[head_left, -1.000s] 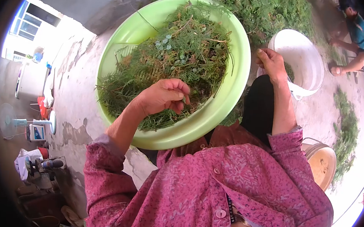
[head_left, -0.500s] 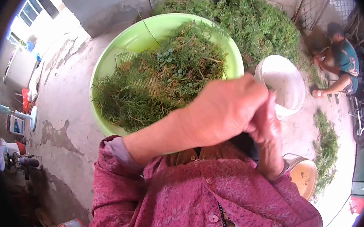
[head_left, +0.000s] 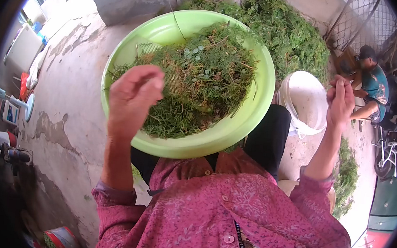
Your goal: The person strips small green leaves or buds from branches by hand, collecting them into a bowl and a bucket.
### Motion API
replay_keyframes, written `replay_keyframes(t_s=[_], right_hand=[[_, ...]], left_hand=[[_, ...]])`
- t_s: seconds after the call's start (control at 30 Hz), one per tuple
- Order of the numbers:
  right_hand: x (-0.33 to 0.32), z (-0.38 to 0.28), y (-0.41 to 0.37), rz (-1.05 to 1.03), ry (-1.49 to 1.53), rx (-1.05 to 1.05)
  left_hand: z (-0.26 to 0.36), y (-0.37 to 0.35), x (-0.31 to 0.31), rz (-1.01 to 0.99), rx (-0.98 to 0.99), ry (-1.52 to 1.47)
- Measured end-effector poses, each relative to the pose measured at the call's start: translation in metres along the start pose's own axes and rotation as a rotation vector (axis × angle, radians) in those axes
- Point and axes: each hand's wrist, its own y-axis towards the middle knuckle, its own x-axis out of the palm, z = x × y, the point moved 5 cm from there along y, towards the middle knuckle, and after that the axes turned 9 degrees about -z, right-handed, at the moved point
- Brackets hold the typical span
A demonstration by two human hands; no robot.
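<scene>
Head view: green basin (head_left: pixel 197 148), heaped with sprigs (head_left: pixel 206 78), on lap.
Left hand (head_left: pixel 133 96): raised over basin's left edge, fingers curled; hold unclear.
Right hand (head_left: pixel 340 99): raised beside white bucket (head_left: pixel 304 97), fingers together; hold unclear.
Box (head_left: pixel 9 112) print: too small to read.

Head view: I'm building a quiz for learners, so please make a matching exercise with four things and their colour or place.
1 basin
2 bucket
3 shirt
4 left hand

A white
B pink, patterned
C lime green
D raised over the greenery

Pairs: 1-C, 2-A, 3-B, 4-D.
</scene>
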Motion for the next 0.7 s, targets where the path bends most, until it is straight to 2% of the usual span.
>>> replay_keyframes(t_s=[0.03,0.07,0.13,0.17,0.23,0.27,0.37,0.43,0.57,0.6,0.63,0.7], right_hand=[[-0.016,0.017,0.014,0.084,-0.368,-0.003],[-0.029,0.048,0.019,0.080,-0.374,-0.007],[-0.018,0.068,0.019,0.050,-1.533,-0.373],[-0.016,0.068,0.024,0.045,-1.538,-0.389],[-0.010,0.082,0.023,-0.238,-1.148,-0.047],[0.012,0.065,0.018,-0.387,-0.907,0.025],[0.076,0.008,0.000,-0.590,-0.617,-0.039],[0.110,-0.014,-0.010,-0.699,-0.535,-0.139],[0.178,-0.047,-0.037,-1.030,-0.603,-0.130],[0.194,-0.053,-0.043,-1.082,-0.610,-0.222],[0.206,-0.052,-0.044,-1.087,-0.625,-0.221],[0.233,-0.038,-0.048,-1.238,-0.546,-0.119]], left_hand=[[-0.004,-0.009,-0.013,0.073,-0.089,-0.026],[-0.010,-0.020,-0.023,0.144,-0.178,-0.051],[-0.018,-0.035,-0.028,0.151,-0.175,-0.049],[-0.022,-0.041,-0.029,0.161,-0.175,-0.039],[-0.025,-0.050,-0.028,0.175,-0.194,-0.047],[-0.022,-0.050,-0.028,0.175,-0.204,-0.041],[-0.019,-0.039,-0.036,0.179,-0.172,-0.066],[-0.018,-0.028,-0.046,0.236,-0.096,-0.151],[-0.018,-0.006,-0.068,0.305,0.048,-0.300],[-0.014,-0.001,-0.074,0.313,0.083,-0.278],[-0.013,0.004,-0.081,0.317,0.082,-0.292],[-0.006,0.013,-0.097,0.344,0.249,-0.311]])
